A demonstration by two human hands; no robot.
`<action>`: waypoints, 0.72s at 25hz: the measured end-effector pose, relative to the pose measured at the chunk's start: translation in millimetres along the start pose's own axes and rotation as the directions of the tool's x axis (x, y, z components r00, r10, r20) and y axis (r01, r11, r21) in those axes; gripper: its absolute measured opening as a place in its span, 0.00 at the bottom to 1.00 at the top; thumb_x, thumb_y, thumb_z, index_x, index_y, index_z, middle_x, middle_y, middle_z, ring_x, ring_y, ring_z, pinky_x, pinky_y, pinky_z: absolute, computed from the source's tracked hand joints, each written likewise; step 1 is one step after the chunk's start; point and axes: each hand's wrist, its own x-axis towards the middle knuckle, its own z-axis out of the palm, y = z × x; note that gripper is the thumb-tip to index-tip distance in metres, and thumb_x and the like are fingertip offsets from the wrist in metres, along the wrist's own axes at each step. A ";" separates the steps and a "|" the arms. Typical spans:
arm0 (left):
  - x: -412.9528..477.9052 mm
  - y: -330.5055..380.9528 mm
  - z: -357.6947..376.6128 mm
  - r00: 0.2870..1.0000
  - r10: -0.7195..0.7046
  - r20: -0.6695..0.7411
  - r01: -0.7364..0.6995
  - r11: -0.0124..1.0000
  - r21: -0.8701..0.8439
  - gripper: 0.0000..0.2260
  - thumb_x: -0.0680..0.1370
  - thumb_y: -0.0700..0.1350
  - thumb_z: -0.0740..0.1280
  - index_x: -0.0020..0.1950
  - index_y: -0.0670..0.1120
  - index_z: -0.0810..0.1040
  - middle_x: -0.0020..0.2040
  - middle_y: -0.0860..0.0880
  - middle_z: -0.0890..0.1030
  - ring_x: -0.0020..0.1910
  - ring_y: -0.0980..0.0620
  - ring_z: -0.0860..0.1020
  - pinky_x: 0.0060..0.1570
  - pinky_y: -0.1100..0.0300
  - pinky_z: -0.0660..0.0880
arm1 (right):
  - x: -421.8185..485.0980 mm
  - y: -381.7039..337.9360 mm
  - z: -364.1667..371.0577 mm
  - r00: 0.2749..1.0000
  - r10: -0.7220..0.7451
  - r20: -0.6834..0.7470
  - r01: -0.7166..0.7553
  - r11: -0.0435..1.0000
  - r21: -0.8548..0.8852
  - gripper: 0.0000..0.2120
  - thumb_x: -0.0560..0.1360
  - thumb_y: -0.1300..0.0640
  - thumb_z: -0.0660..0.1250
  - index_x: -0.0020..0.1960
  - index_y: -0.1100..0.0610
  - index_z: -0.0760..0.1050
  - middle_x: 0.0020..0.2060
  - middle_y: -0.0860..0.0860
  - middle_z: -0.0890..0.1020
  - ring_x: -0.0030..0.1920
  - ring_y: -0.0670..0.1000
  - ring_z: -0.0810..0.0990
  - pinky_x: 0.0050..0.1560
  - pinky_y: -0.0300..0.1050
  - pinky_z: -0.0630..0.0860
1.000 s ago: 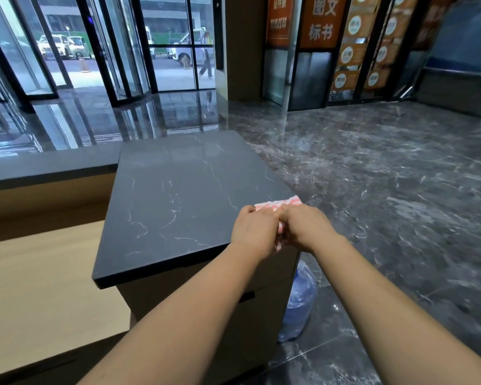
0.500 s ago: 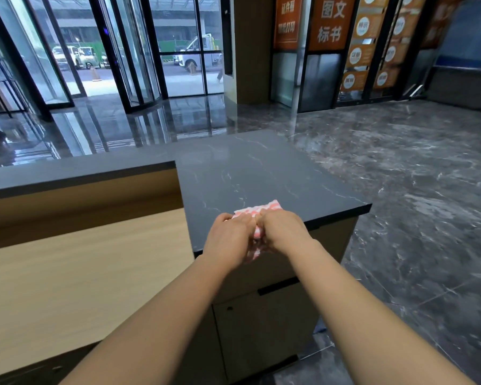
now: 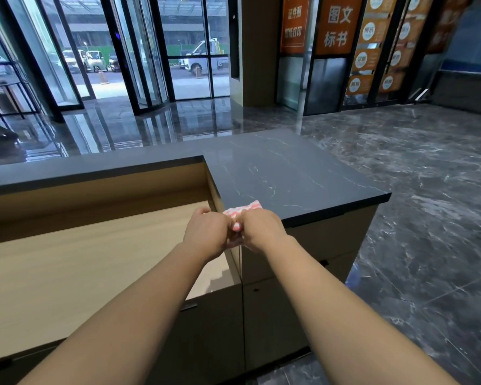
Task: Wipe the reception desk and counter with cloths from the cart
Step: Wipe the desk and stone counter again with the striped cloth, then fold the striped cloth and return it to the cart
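Fingers of your left hand and right hand curl tight round the pink-striped cloth, knuckles touching, cloth bunched at the near edge of the dark desk, by its left corner.

The stone counter top is open surface out to its far and right edges. The left hand and right hand, gripping a striped cloth, straddle its near-left corner. To the left, its side panel drops to the lower wooden desk.
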 end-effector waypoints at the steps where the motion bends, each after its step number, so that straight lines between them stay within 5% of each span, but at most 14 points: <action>1: -1.1 -4.4 -6.1 1.000 -0.030 0.003 0.030 1.000 -0.002 0.11 0.77 0.56 0.65 0.42 0.51 0.81 0.40 0.52 0.82 0.46 0.50 0.77 0.61 0.56 0.66 | -3.0 -2.1 2.2 0.999 0.008 -0.042 -0.005 0.997 0.082 0.15 0.77 0.51 0.67 0.63 0.46 0.72 0.60 0.51 0.73 0.56 0.55 0.75 0.50 0.45 0.73; 4: -7.3 -14.6 -24.1 0.977 -0.215 0.008 0.204 0.912 -0.355 0.09 0.77 0.47 0.65 0.42 0.48 0.84 0.38 0.48 0.84 0.41 0.48 0.80 0.47 0.54 0.74 | -22.7 6.6 7.4 0.950 0.096 -0.296 0.044 0.900 0.434 0.22 0.73 0.48 0.68 0.65 0.52 0.71 0.59 0.53 0.77 0.57 0.56 0.77 0.54 0.51 0.75; 7: -7.9 -5.6 -40.1 0.938 -0.327 0.118 0.293 0.559 -0.776 0.08 0.77 0.41 0.67 0.44 0.39 0.84 0.40 0.42 0.84 0.39 0.48 0.80 0.40 0.54 0.78 | -33.6 26.2 2.9 0.884 0.343 -0.317 0.062 0.587 0.807 0.34 0.67 0.43 0.72 0.69 0.54 0.68 0.59 0.52 0.78 0.60 0.55 0.77 0.58 0.55 0.75; 10: -2.3 23.2 -51.3 0.944 -0.279 0.177 0.287 0.426 -0.858 0.08 0.77 0.43 0.69 0.49 0.39 0.84 0.45 0.42 0.84 0.45 0.47 0.82 0.45 0.55 0.79 | -43.7 43.2 -5.6 0.844 0.453 -0.287 0.145 0.321 0.936 0.22 0.66 0.44 0.75 0.52 0.58 0.81 0.48 0.54 0.85 0.51 0.56 0.82 0.50 0.53 0.77; 14: 9.6 73.1 -51.5 0.971 -0.117 0.207 0.237 0.403 -0.884 0.07 0.77 0.42 0.68 0.48 0.39 0.84 0.47 0.39 0.84 0.44 0.46 0.82 0.49 0.51 0.79 | -69.6 68.2 -17.2 0.716 0.589 -0.374 0.257 0.276 0.926 0.11 0.70 0.54 0.72 0.41 0.64 0.80 0.40 0.59 0.85 0.43 0.58 0.84 0.47 0.57 0.80; 18: 17.9 132.1 -45.1 0.998 -0.028 0.058 0.064 0.442 -0.895 0.16 0.72 0.47 0.72 0.56 0.41 0.81 0.56 0.46 0.82 0.53 0.53 0.79 0.60 0.51 0.76 | -104.8 107.4 -21.1 0.560 0.716 -0.417 0.151 0.407 0.901 0.10 0.67 0.50 0.69 0.33 0.56 0.79 0.29 0.52 0.82 0.34 0.57 0.80 0.40 0.53 0.78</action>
